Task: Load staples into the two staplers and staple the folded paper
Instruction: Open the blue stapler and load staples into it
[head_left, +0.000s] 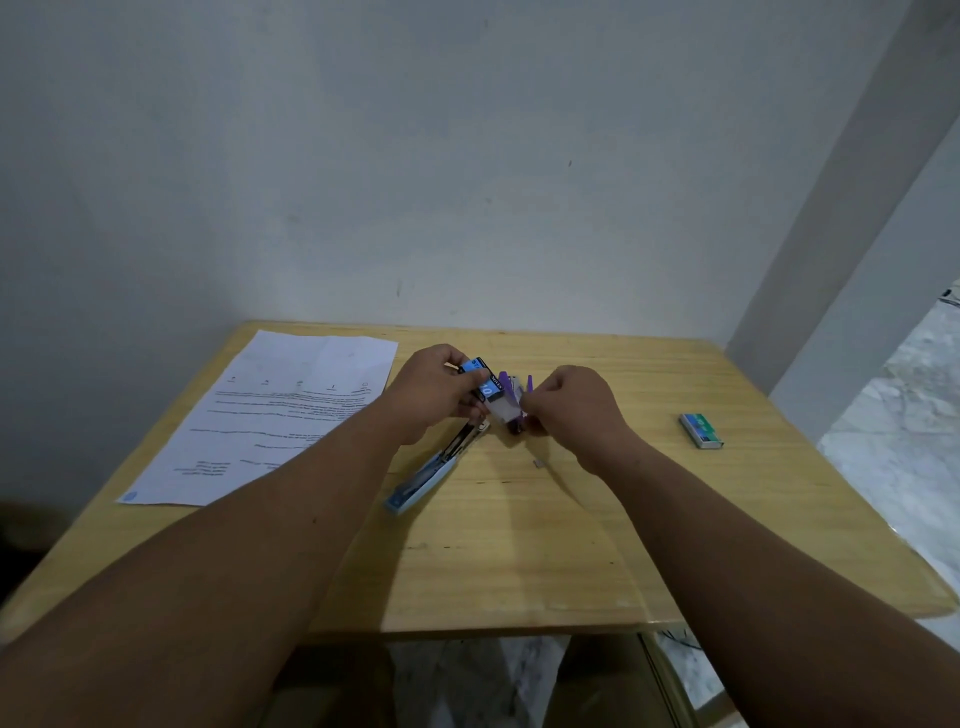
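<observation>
My left hand (434, 395) holds a small blue and black staple box (484, 382) above the middle of the wooden table (519, 545). A light blue stapler (434, 470) lies flung open on the table just below that hand. My right hand (569, 410) is pinched shut at a purple stapler (511, 410) that stands between the two hands; whether it holds staples is hidden. A printed sheet of paper (270, 415) lies flat at the table's left.
A green staple box (701, 430) lies at the right of the table. A tiny loose bit, perhaps a staple piece (538, 463), sits below my right hand. A white wall stands behind the table, and marble floor shows at the right.
</observation>
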